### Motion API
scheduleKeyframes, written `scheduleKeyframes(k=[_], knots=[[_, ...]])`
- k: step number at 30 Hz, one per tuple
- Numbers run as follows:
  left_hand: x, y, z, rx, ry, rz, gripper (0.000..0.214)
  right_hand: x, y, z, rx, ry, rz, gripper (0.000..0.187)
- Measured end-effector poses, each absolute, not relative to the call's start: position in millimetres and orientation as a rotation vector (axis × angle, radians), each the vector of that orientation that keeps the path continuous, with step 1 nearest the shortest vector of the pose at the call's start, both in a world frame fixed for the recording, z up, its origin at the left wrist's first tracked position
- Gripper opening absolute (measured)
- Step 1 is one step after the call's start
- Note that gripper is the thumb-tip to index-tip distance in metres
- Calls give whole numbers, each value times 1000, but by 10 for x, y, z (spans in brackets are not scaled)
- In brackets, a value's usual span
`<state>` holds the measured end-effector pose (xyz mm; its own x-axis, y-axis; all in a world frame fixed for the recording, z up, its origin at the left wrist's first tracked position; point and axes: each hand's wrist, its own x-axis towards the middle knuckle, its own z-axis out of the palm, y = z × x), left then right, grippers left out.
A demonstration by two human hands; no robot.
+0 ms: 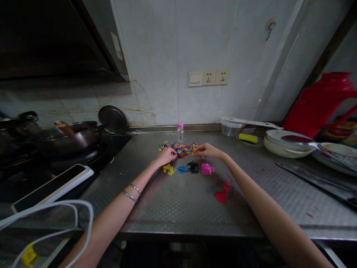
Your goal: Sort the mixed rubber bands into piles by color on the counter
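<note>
A heap of mixed-colour small elastic bands [181, 147] lies on the steel counter [178, 201]. My left hand [167, 155] rests at the heap's left end, fingers curled into it. My right hand [205, 150] pinches at the heap's right end. In front of the heap sit small sorted clumps: yellow [169, 169], blue [182, 169], black [193, 167] and pink [207, 169]. A red clump [223, 193] lies nearer me. A small clear bottle with a pink cap [180, 132] stands behind the heap.
A wok [69, 139] sits on the stove at left, a phone [52, 186] and white cable [55, 219] lie near the counter's front left. Stacked plates [287, 143], a yellow sponge [248, 137], a clear tub [231, 128] and a red jug [318, 102] are at right.
</note>
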<state>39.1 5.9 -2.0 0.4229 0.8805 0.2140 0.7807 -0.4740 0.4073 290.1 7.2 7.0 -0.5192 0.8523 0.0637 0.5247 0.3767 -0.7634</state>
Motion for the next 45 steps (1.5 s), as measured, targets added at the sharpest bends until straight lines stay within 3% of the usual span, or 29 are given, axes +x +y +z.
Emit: scheduleKeyframes(k=[10, 17, 34, 40, 45], knots=[[533, 15, -6, 2363, 1290, 687, 22, 2908, 196, -82, -1251, -2112, 735, 25], [793, -242, -33, 2417, 1035, 544, 20, 2905, 243, -139, -1277, -2143, 509, 23], [617, -52, -7, 2264, 1049, 643, 26, 2786, 112, -185, -1505, -2243, 191, 28], [614, 5, -39, 2229, 982, 728, 23, 2843, 178, -162, -1407, -2223, 282, 29], [543, 124, -109, 2239, 1139, 824, 21, 3129, 234, -17, -1398, -2147, 762, 32]])
